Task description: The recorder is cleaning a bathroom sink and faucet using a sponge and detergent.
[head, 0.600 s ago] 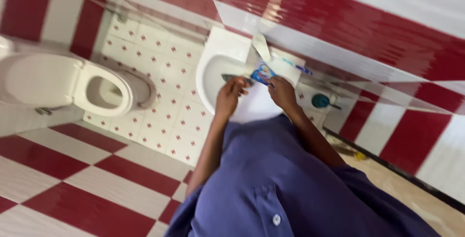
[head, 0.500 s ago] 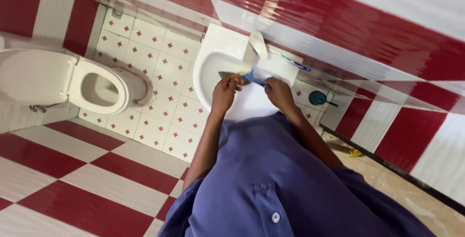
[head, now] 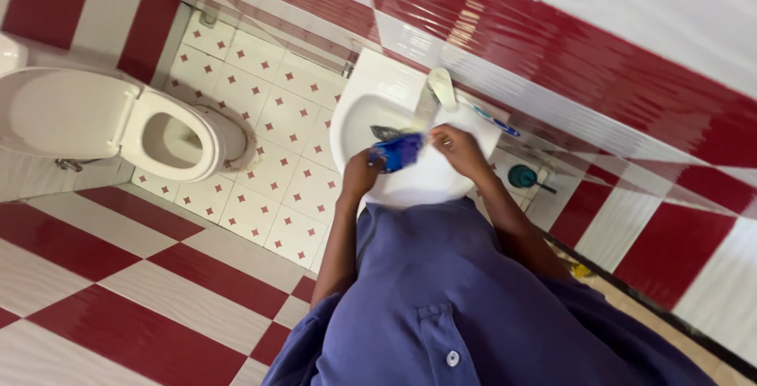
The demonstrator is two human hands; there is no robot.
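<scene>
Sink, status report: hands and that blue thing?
Left hand grips blue packet over sink. Right hand beside it, grip unclear. Nothing in the way.

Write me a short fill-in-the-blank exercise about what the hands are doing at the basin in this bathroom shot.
1. Both hands are over the white ____, which is fixed to the red-and-white tiled wall.
2. The left hand holds a small packet whose colour is ____.
3. The right hand is at the packet's other end, below the pale tap, on the packet's ____ side.
4. On the floor to the left stands a white ____ with its lid up.

Missing words: basin; blue; right; toilet
</scene>
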